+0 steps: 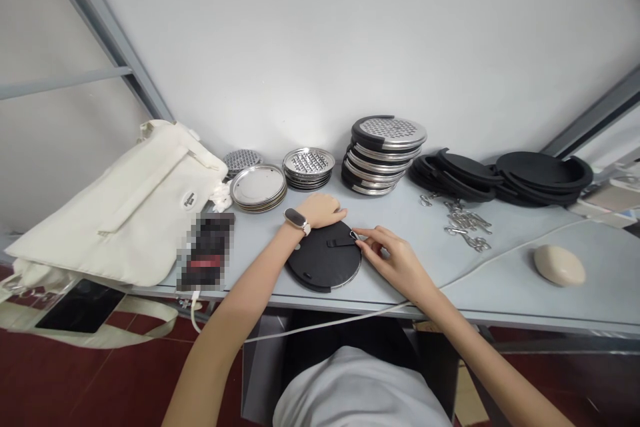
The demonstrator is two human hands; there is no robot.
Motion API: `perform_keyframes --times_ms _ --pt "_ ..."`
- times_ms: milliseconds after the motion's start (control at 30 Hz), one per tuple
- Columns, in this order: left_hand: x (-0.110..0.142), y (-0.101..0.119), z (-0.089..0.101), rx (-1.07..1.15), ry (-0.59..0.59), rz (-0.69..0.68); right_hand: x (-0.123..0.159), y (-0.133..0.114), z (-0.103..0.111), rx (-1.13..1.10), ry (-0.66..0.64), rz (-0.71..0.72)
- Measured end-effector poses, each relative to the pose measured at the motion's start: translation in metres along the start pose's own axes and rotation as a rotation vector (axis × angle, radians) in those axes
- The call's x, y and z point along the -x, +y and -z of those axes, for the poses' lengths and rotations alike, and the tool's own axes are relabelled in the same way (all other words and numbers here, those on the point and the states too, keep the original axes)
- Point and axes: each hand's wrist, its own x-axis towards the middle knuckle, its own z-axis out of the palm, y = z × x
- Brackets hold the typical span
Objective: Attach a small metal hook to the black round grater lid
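Note:
A round black disc [320, 267] with a thin silvery rim lies on the table in front of me. A short black strap [341, 242] crosses its upper right part. My left hand [321, 211], with a watch on the wrist, bends over the disc's far edge and holds it; its fingertips are partly hidden. At the strap's right end, the thumb and forefinger of my right hand [385, 250] pinch a small metal clip [354, 235]. Farther right lies a loose pile of silvery metal clips [467, 221].
Behind the disc stand stacked perforated metal discs [309, 163], plain metal discs [259, 185] and a taller stack of black-edged graters [390, 133]. Black round holders [540, 173] are piled back right. A white bag [115, 213], phone [206, 250], white cable [480, 267] and beige case [559, 265] also lie here.

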Motion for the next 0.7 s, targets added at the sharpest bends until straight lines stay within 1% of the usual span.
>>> perform_keyframes --times_ms 700 --pt "-0.0009 0.0001 0.0005 0.012 -0.011 0.005 -0.0008 -0.0031 0.0008 0.008 0.002 0.015"
